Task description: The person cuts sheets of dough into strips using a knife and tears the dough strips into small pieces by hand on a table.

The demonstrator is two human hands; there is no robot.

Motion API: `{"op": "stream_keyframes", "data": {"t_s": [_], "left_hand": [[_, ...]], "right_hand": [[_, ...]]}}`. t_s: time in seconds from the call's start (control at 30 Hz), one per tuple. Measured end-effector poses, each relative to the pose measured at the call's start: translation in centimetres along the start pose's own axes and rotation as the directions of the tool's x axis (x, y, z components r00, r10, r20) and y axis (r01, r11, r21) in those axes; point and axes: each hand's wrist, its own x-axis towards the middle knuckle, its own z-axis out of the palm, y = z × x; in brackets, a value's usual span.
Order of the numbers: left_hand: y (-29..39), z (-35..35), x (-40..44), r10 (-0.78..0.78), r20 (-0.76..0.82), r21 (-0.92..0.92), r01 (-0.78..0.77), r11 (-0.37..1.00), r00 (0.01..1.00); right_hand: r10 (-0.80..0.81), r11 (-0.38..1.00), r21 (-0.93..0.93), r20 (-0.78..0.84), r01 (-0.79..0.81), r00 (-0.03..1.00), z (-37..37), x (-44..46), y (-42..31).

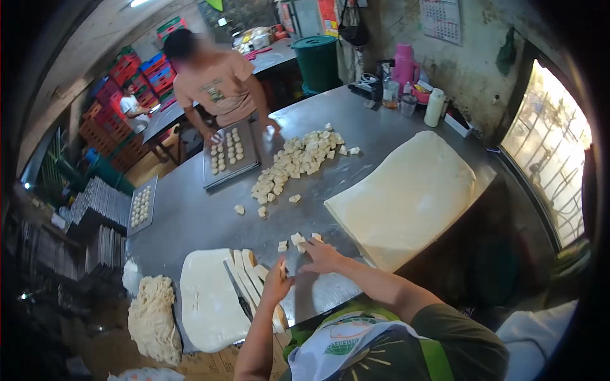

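Observation:
My left hand (277, 284) is closed just right of the cut dough strips (244, 270); something pale shows at its fingers, too small to make out. My right hand (323, 256) is stretched low over the table, its fingertips at a few small dough pieces (297, 239). Left of my hands lies a thick slab of dough (206, 298), its right side sliced into strips. A knife (239, 291) with a dark handle rests along the cut, held by neither hand.
A large dough sheet (406, 197) covers the table's right side. Beyond my hands lies a pile of dough pieces (295, 159). Across the metal table (178, 209), a person (219, 89) works at a tray (232, 171) of dough balls. Rough dough (152, 317) sits at the left corner.

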Motion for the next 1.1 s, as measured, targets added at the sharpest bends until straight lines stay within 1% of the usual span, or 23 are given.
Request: {"op": "stream_keyframes", "data": {"t_s": [0.07,0.1,0.13,0.2,0.23,0.27,0.33,0.37,0.43,0.47,0.53,0.57,0.6,0.67,0.7,0.73,0.8,0.83,0.87,0.93,0.97,1.0,1.1], "left_hand": [[-0.7,0.6,0.7,0.046,-0.215,0.101,-0.024,0.995,0.976],[0.1,0.3,2.0,0.054,-0.225,0.109,-0.03,0.994,0.973],[0.8,0.1,2.8,0.138,-0.212,0.139,-0.11,0.984,0.967],[1.6,0.1,2.2,0.281,-0.185,0.191,-0.246,0.95,0.942],[1.3,0.3,1.9,0.279,-0.191,0.199,-0.241,0.95,0.941],[0.6,0.7,1.5,0.142,-0.154,0.158,-0.117,0.98,0.978],[-0.7,2.2,0.8,-0.136,-0.07,0.081,0.142,0.987,0.988],[-0.3,2.6,0.0,-0.144,-0.075,0.082,0.15,0.985,0.987],[1.4,2.1,-0.3,-0.13,0.232,0.462,0.008,0.887,0.964],[2.1,1.2,0.3,-0.122,0.221,0.47,0.004,0.883,0.968],[3.8,-0.2,0.0,-0.208,0.172,0.221,0.168,0.961,0.963],[4.0,-0.6,0.4,-0.24,0.151,0.081,0.23,0.97,0.959],[2.9,-0.5,0.5,-0.232,0.152,0.078,0.222,0.972,0.961],[-1.6,0.7,0.5,0.009,-0.091,0.004,-0.009,1.0,0.996],[-2.8,0.5,1.6,0.134,-0.218,-0.011,-0.139,0.99,0.967],[-4.3,-0.1,2.9,0.146,-0.218,-0.015,-0.153,0.988,0.965],[-5.8,-1.6,3.4,0.209,-0.083,0.005,-0.209,0.978,0.974],[-6.5,-2.2,3.3,0.243,-0.021,0.011,-0.243,0.97,0.97],[-6.7,-2.4,3.6,0.251,-0.025,0.005,-0.251,0.968,0.968],[-6.1,-1.8,3.2,-0.139,0.158,-0.047,0.148,0.988,0.978],[-5.7,-1.9,2.9,-0.323,0.256,-0.037,0.343,0.938,0.911],[-5.4,-2.3,2.5,-0.322,0.269,-0.04,0.344,0.938,0.908],[-3.3,-3.9,2.2,-0.036,0.588,0.016,0.033,0.999,0.808]], "right_hand": [[-0.195,0.948,0.273,0.083,0.166,0.977,-0.8,-0.2,-2.1],[-0.292,0.887,0.398,0.096,0.232,0.951,-1.3,0.4,-2.7],[-0.297,0.883,0.406,0.1,0.234,0.95,-1.7,0.4,-3.3],[-0.282,0.765,0.595,-0.034,0.246,0.959,-1.9,-0.1,-4.3],[-0.263,0.692,0.67,-0.112,0.268,0.958,-2.3,0.5,-4.5],[-0.265,0.687,0.674,-0.114,0.27,0.958,-2.4,0.7,-4.5],[-0.065,0.901,0.434,0.144,-0.004,0.987,-3.0,1.0,-4.0],[0.062,0.953,0.274,0.25,-0.132,0.966,-3.0,0.6,-3.9],[0.118,0.988,0.061,0.299,-0.143,0.947,-2.0,1.3,-1.7],[0.106,0.99,0.063,0.289,-0.129,0.951,-0.8,1.8,0.2],[0.167,0.976,0.131,0.074,-0.175,0.983,2.1,0.3,2.6],[0.163,0.978,0.123,0.071,-0.171,0.984,2.7,0.2,2.5],[0.054,0.984,0.169,0.019,-0.056,0.998,1.9,0.0,1.0],[-0.157,0.955,0.239,-0.091,0.174,0.983,-0.1,-0.4,-2.4],[-0.159,0.958,0.226,-0.101,0.178,0.982,-0.5,0.5,-3.2],[-0.173,0.94,0.285,-0.076,0.188,0.982,-0.9,1.2,-3.9],[-0.199,0.888,0.426,0.012,0.175,0.98,-0.3,0.7,-6.0],[-0.201,0.889,0.423,0.023,0.172,0.979,-0.2,0.8,-7.0],[-0.1,0.91,0.405,0.019,0.084,0.995,-0.3,1.4,-7.8],[0.128,0.92,0.372,0.004,-0.12,0.992,-0.4,1.8,-8.8],[0.141,0.921,0.366,0.002,-0.132,0.99,-0.1,2.1,-8.6],[0.205,0.939,0.272,0.05,-0.211,0.977,0.4,2.5,-7.9],[0.364,0.927,0.009,0.204,-0.374,0.909,1.2,3.2,-4.0]]}}
